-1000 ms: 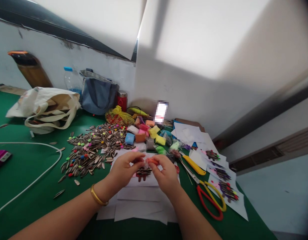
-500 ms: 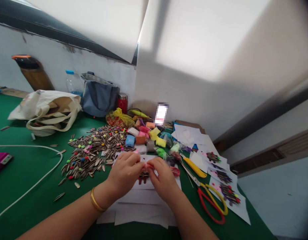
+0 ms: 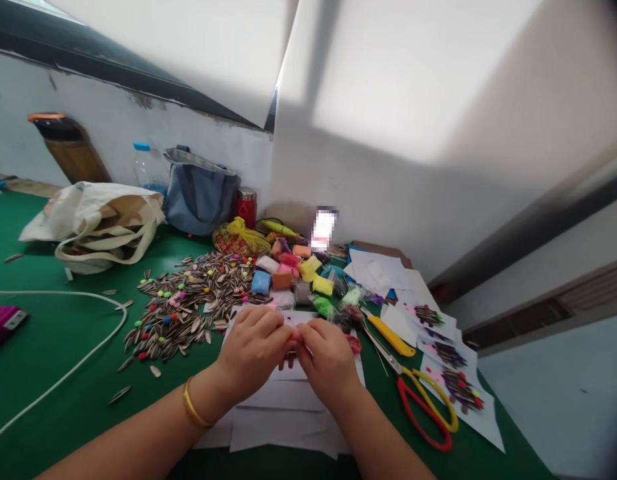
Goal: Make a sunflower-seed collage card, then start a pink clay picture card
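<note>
My left hand (image 3: pixel 255 350) and my right hand (image 3: pixel 327 360) meet fingertip to fingertip above a stack of white paper sheets (image 3: pixel 283 417). Both are pinched shut on a small piece of red-orange clay (image 3: pixel 296 337), mostly hidden between the fingers. Under them a dark seed figure (image 3: pixel 289 360) glued on the top sheet shows only in part. A gold bangle (image 3: pixel 194 407) sits on my left wrist. A heap of sunflower seeds with small coloured clay balls (image 3: pixel 188 307) lies just left of my hands.
Packets of coloured clay (image 3: pixel 293 270) lie beyond my hands. To the right are a yellow utility knife (image 3: pixel 391 337), red-and-yellow scissors (image 3: pixel 428 407) and sheets with finished seed figures (image 3: pixel 453 377). Bags (image 3: pixel 98 217), a bottle (image 3: pixel 148 167) and a white cord (image 3: pixel 63 373) occupy the green table's left.
My hands have come closer together and dropped slightly toward the paper; the red-orange clay, plainly visible a second ago, is now nearly hidden between my fingertips.
</note>
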`<control>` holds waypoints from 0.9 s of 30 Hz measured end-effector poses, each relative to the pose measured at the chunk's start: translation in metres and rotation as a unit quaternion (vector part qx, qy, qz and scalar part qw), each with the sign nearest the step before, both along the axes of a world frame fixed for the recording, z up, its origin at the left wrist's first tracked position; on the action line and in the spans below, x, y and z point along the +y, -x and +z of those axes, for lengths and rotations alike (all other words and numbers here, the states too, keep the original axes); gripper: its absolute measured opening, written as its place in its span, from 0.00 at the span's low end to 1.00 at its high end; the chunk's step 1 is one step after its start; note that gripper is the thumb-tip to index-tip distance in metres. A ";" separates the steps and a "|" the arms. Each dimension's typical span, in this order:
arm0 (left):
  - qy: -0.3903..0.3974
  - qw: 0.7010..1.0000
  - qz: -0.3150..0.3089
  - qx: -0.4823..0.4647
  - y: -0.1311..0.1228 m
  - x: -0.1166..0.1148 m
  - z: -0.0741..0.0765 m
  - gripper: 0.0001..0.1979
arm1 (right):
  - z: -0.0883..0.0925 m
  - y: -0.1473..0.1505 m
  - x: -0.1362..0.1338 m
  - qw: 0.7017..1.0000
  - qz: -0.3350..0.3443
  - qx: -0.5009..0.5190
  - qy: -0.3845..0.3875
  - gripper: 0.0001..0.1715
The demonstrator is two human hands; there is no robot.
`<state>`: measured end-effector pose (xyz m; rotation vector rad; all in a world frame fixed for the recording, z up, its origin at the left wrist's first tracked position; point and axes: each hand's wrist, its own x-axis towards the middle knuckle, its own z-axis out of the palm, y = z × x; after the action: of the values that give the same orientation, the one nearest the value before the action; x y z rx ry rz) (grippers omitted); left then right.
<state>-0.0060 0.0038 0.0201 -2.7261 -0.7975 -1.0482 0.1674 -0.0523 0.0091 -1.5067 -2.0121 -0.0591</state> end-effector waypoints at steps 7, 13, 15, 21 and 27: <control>0.063 0.994 0.021 0.090 -0.004 -0.001 -0.003 0.05 | 0.000 0.004 -0.001 0.998 -0.018 -0.058 -0.029 0.08; 0.055 0.990 -0.028 0.124 0.001 0.003 -0.001 0.06 | 0.000 0.006 -0.001 0.997 -0.012 -0.069 -0.021 0.09; 0.049 0.990 -0.038 0.123 0.002 0.004 0.000 0.05 | -0.001 0.005 -0.001 0.998 -0.007 -0.059 -0.023 0.10; 0.077 0.992 -0.023 0.098 0.002 0.004 -0.002 0.07 | -0.001 0.002 0.000 0.999 -0.002 -0.039 -0.014 0.10; 0.174 0.983 -0.020 0.046 -0.002 0.000 -0.002 0.10 | -0.001 0.004 -0.001 1.000 0.003 -0.009 -0.024 0.08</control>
<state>-0.0044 0.0034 0.0182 -3.0630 -0.9992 -0.8497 0.1631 -0.0538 0.0084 -1.4756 -2.0140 -0.1192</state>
